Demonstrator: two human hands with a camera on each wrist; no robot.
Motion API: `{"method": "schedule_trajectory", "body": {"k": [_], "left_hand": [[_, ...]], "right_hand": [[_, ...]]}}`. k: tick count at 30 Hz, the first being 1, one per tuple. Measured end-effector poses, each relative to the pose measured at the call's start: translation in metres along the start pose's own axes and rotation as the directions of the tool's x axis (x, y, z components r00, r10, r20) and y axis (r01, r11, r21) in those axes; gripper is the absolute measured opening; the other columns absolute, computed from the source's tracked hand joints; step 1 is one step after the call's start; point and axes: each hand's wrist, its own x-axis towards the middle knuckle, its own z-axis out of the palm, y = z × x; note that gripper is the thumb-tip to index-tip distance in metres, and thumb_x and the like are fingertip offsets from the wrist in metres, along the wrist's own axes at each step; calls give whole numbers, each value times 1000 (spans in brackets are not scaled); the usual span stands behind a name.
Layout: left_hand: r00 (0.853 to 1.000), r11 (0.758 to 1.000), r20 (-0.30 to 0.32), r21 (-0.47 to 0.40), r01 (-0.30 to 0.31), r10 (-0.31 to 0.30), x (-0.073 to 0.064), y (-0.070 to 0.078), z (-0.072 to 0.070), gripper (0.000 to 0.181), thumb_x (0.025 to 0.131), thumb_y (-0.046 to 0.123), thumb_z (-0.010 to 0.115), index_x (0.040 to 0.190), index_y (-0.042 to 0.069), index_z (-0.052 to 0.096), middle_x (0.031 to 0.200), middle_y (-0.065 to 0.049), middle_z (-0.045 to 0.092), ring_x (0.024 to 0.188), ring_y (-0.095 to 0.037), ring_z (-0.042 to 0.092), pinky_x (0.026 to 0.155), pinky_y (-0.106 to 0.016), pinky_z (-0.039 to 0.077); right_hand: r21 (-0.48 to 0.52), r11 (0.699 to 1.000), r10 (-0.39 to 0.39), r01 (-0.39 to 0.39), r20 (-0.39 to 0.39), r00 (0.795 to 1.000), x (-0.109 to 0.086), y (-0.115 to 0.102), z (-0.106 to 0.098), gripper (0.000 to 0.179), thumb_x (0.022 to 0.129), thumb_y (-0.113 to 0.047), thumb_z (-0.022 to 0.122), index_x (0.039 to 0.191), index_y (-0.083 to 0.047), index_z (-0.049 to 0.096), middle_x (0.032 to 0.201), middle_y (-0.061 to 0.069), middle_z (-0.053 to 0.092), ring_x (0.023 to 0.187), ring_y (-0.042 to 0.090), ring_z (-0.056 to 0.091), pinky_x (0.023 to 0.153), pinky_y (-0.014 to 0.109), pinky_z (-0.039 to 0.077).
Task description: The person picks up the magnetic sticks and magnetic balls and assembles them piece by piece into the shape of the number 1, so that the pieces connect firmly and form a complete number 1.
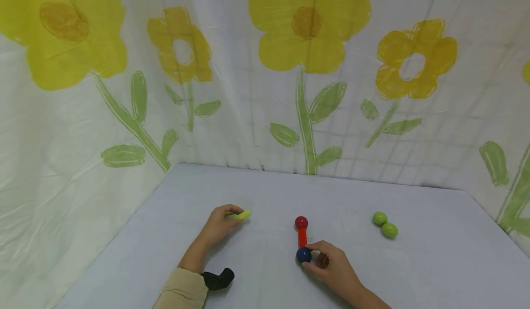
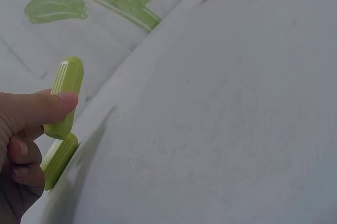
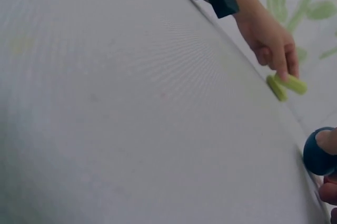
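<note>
My left hand (image 1: 218, 225) pinches a yellow-green ridged rod (image 2: 68, 74) between thumb and fingers, held just above the table. A second rod of the same colour (image 2: 61, 159) lies on the surface below it, partly hidden by the curled fingers. With thumb and forefinger, my right hand (image 1: 336, 268) holds a dark blue ball (image 1: 303, 255). That ball sits at the near end of a red rod (image 1: 302, 237), whose far end meets a red ball (image 1: 301, 222); the three form a line on the table.
Two light green balls, one farther back (image 1: 379, 218) and one nearer (image 1: 389, 230), lie together on the right of the white table (image 1: 434, 254). A black wrist device (image 1: 218, 279) sits at the left cuff. Behind the table hangs a flower-printed curtain (image 1: 232, 129).
</note>
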Motion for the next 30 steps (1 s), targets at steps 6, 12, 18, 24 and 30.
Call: {"method": "schedule_trajectory", "body": {"k": [6, 12, 18, 24, 30], "left_hand": [[999, 998, 35, -71, 0, 3, 1, 6, 5, 25, 79, 6, 72, 103, 5, 67, 105, -10, 65, 64, -7, 45, 52, -19, 38], [996, 998, 84, -66, -12, 18, -3, 9, 6, 28, 80, 11, 72, 108, 6, 68, 116, -14, 63, 55, -8, 37, 48, -20, 35], [993, 997, 113, -68, -31, 38, -4, 11, 8, 29, 81, 12, 71, 109, 5, 67, 117, -15, 62, 57, -8, 40, 50, -20, 36], [992, 995, 108, -82, -59, 67, -5, 16, 11, 29, 82, 12, 71, 109, 4, 66, 114, -15, 63, 53, -4, 36, 48, -19, 33], [992, 992, 103, -108, -64, 76, -5, 17, 14, 29, 82, 14, 71, 108, 2, 65, 108, -15, 65, 47, -3, 34, 47, -19, 34]], "right_hand": [[-5, 1000, 2, -2, -3, 1000, 1, -2, -3, 28, 75, -19, 77, 101, -12, 67, 93, -1, 65, 62, -4, 47, 55, 17, 45], [-5, 999, 40, -40, 15, 999, 2, -3, -4, 29, 76, -22, 77, 102, -12, 67, 91, -2, 64, 62, -4, 46, 55, 17, 44], [-23, 998, 62, -62, 17, 998, 4, -2, -4, 30, 75, -22, 77, 102, -11, 67, 89, -2, 64, 62, -3, 46, 55, 17, 44], [-17, 998, 67, -67, 9, 998, 8, 0, -3, 31, 74, -18, 78, 102, -11, 67, 92, 0, 66, 62, -3, 47, 55, 17, 45], [-4, 999, 54, -54, 5, 999, 12, 3, -3, 31, 74, -15, 78, 102, -9, 67, 92, 1, 66, 61, -3, 47, 55, 18, 45]]}}
